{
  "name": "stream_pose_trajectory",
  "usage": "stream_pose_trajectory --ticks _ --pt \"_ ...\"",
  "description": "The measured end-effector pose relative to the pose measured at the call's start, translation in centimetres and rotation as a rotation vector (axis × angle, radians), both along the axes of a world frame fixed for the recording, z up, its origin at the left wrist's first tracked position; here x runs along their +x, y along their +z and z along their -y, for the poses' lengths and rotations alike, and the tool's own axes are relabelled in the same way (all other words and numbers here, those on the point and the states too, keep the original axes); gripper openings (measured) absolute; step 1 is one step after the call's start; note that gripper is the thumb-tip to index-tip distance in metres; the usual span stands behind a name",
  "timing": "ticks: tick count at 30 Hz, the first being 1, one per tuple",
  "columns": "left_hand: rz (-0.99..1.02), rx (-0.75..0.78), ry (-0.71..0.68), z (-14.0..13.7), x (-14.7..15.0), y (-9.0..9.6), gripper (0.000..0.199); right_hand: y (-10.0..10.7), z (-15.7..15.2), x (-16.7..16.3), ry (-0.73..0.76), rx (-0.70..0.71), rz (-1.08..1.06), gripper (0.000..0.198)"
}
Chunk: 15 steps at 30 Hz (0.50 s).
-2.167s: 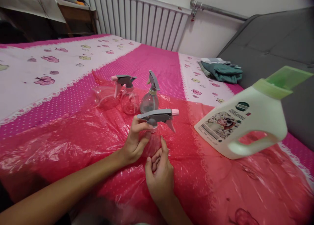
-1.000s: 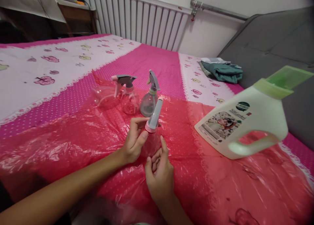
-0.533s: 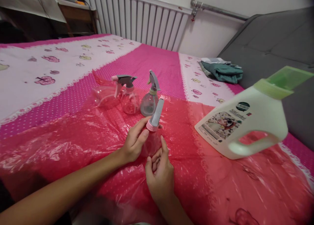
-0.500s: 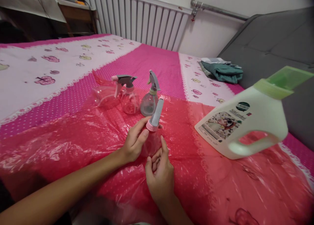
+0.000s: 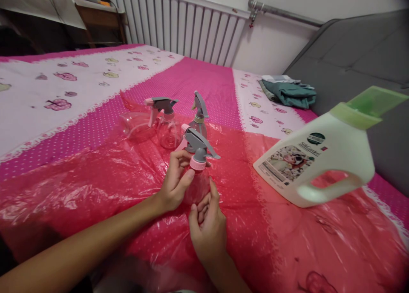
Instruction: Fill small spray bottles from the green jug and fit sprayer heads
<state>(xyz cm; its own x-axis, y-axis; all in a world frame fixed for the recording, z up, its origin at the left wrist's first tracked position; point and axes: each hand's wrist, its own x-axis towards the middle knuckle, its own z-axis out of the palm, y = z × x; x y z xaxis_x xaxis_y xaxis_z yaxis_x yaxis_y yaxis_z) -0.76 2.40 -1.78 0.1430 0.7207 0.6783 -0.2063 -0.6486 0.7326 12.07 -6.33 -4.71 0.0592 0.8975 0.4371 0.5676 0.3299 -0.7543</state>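
Observation:
In front of me is a clear spray bottle (image 5: 197,183) with a pink collar and a grey trigger head, its pink nozzle turned to the left and away. My left hand (image 5: 177,180) is closed round the collar and trigger side, thumb against the collar. Lower down, the curled fingers of my right hand (image 5: 209,222) hold the clear body from the right. Just behind stands a grey-tinted spray bottle (image 5: 200,119), partly covered by the held one. To its left stands another pink spray bottle (image 5: 169,133), with a clear empty-looking bottle (image 5: 137,124) lying beside it.
A white jug (image 5: 322,156) with a green cap stands on the right. Red plastic sheeting (image 5: 96,182) covers the near part of the bed. Folded cloths (image 5: 289,92) lie near the grey headboard (image 5: 361,63). A radiator (image 5: 185,27) lines the far wall.
The trigger head of the held bottle has turned, its nozzle swinging left from pointing away. Both hands have kept nearly the same place.

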Motion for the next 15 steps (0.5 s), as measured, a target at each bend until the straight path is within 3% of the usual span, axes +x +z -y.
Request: stream_pose_trajectory --ticks 15 --pt "-0.033 0.114 0.084 -0.27 0.12 -0.49 0.017 -0.04 0.08 0.00 -0.007 -0.015 -0.006 0.073"
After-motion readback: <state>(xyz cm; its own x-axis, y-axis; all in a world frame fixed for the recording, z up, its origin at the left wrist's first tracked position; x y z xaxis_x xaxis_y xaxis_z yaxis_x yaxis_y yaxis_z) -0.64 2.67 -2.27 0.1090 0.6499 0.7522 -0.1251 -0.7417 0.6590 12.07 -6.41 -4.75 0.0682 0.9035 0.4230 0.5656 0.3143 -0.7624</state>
